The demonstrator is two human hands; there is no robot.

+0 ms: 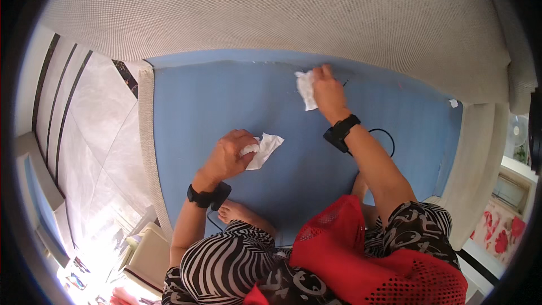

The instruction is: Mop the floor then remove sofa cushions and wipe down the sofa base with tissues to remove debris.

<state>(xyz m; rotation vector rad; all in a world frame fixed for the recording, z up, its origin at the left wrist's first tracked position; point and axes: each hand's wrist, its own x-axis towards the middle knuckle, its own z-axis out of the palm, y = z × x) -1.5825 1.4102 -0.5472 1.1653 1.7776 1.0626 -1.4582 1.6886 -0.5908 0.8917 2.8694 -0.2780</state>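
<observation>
My left hand (228,154) pinches a crumpled white tissue (267,146) just above or against the blue fabric base (203,97) of a sofa; I cannot tell whether it touches. Farther forward, my right hand (331,93) has its fingertips on another white tissue (305,89). That tissue lies near the seam where the base meets the woven grey backrest (275,12). Small pale specks (292,67) show along this seam. Each wrist wears a black strap with a small device.
Grey upholstered armrests (148,135) bound the base at left and right (476,169). In the far right corner lies a white scrap (453,103). A black cable (393,142) loops beside my right forearm. My bare foot (237,212) rests on the base. Marble-patterned tiles (101,110) lie left.
</observation>
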